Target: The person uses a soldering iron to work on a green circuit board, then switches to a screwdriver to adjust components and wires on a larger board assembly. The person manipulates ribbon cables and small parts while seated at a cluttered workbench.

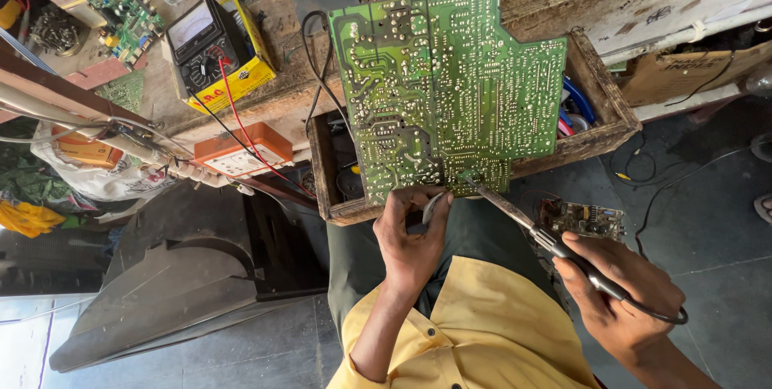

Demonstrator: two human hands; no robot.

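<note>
Left hand (410,240): fingers curled at the near edge of the board (438,87), holding a small grey strip; whether it also grips the board cannot be told. Right hand (623,296): clamped around the handle of one soldering iron (527,224), tip touching the board's near edge.

Board: one, green, solder side up, lying across one open wooden drawer (607,111).

One meter (205,47) with red lead on the surface's far left. One smaller board (591,218) on the floor beside the right hand. Open floor to the right.
</note>
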